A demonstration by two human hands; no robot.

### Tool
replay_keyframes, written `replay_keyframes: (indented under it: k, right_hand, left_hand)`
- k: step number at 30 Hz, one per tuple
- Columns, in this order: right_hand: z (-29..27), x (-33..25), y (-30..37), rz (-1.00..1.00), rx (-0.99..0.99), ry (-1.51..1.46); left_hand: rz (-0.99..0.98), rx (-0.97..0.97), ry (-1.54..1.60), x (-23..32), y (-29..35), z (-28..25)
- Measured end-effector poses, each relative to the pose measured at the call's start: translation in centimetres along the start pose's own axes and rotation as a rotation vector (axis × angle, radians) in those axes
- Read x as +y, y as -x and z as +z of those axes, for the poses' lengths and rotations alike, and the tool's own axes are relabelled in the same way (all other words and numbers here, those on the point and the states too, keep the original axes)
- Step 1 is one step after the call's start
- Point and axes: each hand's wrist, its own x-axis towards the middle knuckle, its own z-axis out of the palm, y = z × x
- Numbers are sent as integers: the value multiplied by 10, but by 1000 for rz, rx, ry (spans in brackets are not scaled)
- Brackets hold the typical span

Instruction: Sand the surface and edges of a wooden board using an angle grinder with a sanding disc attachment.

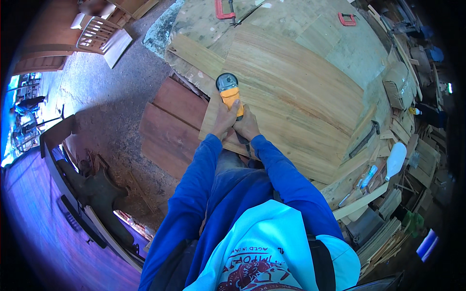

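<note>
Sawdust-strewn floor [116, 150] spreads left of the hands, then a smooth, grooved reddish panel [177, 131]. Left hand [222, 118] and right hand [248, 123] both grip 1 rounded orange power tool [231, 92], its round head ahead of them, near the left edge of pale grained boards [296, 92]. Behind the hands, a light-blue garment [272, 218] bears printed lettering. Rightward, boards cover much of the tabletop [310, 24]; a smooth white bottle [396, 157] lies well right.

floor [119, 80]: grey, sawdust [154, 194] lower left | furniture: slatted wooden piece [99, 34], upper left | light: bright opening [8, 99], left edge
</note>
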Motion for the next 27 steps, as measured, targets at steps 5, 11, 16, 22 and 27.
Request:
replay_keyframes:
  k: [5,11,16,22,27]
  right_hand:
    - [-18,8,14,78,15,-6]
    - [-29,27,27,62,65,-43]
    - [-35,39,34,102,117,-40]
    - [-34,41,28,78,133,-46]
    - [-24,24,14,63,148,-46]
  left_hand:
    - [-52,-53,-20,-5,8,22]
    - [-46,-92,-97,-19,12,40]
    - [11,-114,-184,-11,23,56]
    - [51,-30,-64,-5,29,58]
    - [66,-25,-56,1,10,47]
